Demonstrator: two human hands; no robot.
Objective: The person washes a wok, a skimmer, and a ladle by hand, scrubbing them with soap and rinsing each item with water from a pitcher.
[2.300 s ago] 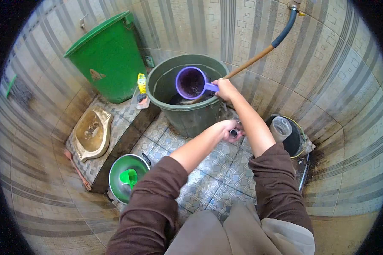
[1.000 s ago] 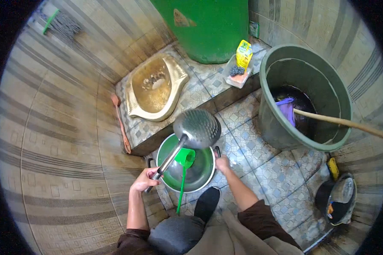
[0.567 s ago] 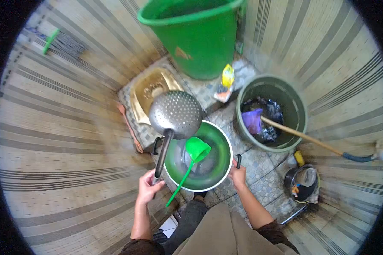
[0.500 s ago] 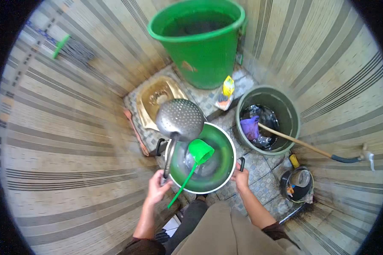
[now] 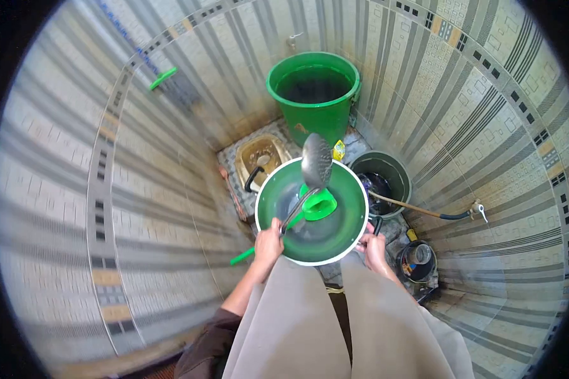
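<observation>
A green wok (image 5: 344,230) with a white rim is held level over my lap. Inside it lies a green plastic dipper (image 5: 320,205), its handle sticking out over the left rim. A perforated metal skimmer (image 5: 317,163) slants across the wok, its head near the far rim. My left hand (image 5: 269,245) is closed around the end of the skimmer's handle, right at the wok's near left rim. On the other side, my right hand (image 5: 373,247) grips the wok by its right edge, beside the black handle (image 5: 377,224).
Beyond the wok are a squat toilet (image 5: 259,148) and a large green water barrel (image 5: 316,120). To the right stand a grey bucket (image 5: 403,180) fed by a tap hose (image 5: 417,208) and a small dark basin (image 5: 417,260). A pink brush (image 5: 234,196) lies at the left wall.
The wok, with dipper and skimmer, has come up closer to me. The skimmer's head has swung right, from beyond the left rim to over the wok. The view has tilted upward.
</observation>
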